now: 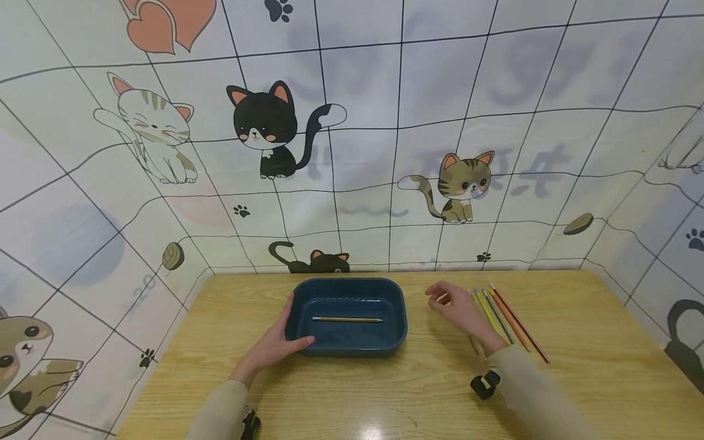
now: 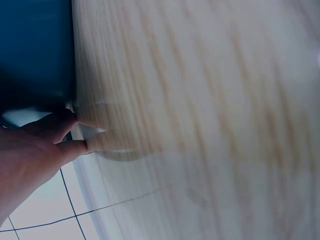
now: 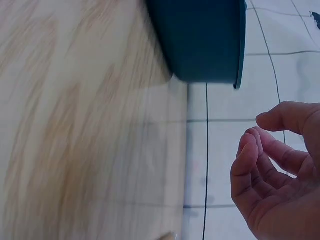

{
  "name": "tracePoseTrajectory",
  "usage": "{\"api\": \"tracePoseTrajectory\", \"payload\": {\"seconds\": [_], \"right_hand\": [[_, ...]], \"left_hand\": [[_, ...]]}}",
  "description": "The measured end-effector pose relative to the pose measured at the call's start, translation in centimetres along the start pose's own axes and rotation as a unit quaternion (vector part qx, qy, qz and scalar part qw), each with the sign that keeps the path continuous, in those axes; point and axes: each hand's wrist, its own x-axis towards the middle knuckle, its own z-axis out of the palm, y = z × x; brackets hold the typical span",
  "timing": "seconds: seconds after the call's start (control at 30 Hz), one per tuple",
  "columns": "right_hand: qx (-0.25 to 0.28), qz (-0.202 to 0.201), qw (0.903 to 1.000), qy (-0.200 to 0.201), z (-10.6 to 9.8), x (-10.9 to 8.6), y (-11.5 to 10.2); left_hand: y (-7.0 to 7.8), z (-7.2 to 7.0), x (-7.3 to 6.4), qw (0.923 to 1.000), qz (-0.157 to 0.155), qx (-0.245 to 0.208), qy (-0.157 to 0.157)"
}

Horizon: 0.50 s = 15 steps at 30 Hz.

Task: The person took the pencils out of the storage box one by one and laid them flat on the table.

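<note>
A dark blue rectangular tray [image 1: 345, 350] stands on the table, with one yellowish pencil [image 1: 346, 319] lying lengthwise inside it. My left hand [image 1: 277, 339] holds the tray's near left corner, its thumb over the near rim and fingers along the left side. In the left wrist view, fingertips [image 2: 75, 146] meet the tabletop beside the tray wall. To the right of the tray, my right hand [image 1: 459, 311] hovers with loosely bent fingers and holds nothing. Just beyond that hand lie several colored pencils [image 1: 514, 321], partly hidden by the hand and wrist.
The wooden table [image 1: 352, 391] backs onto a wall [image 1: 363, 153] with a grid and cartoon cats. Black wrist cameras sit at both cuffs, the right camera [image 1: 485, 385] showing more fully. A dark grey shape [image 1: 687, 342] appears at the far right edge.
</note>
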Motion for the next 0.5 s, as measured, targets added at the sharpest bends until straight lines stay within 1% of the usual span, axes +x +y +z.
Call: {"api": "tracePoseTrajectory", "payload": {"seconds": [0.1, 0.23, 0.33, 0.5], "right_hand": [[0.022, -0.006, 0.9997, -0.003, 0.8, 0.6, -0.8], [0.04, -0.017, 0.999, -0.005, 1.9, 1.5, -2.0], [0.047, -0.028, 0.9984, -0.013, 2.5, 2.0, -3.1], [0.059, -0.038, 0.9971, -0.029, 3.3, 2.6, -5.0]], "left_hand": [[1.7, -0.2, -0.6, 1.0, -0.004, -0.006, -0.001], [1.5, -0.2, -0.5, 0.9999, -0.01, -0.005, -0.002], [-0.2, 0.1, 0.0, 1.0, -0.008, 0.005, 0.001], [-0.2, 0.1, 0.0, 1.0, -0.003, -0.003, 0.002]]}}
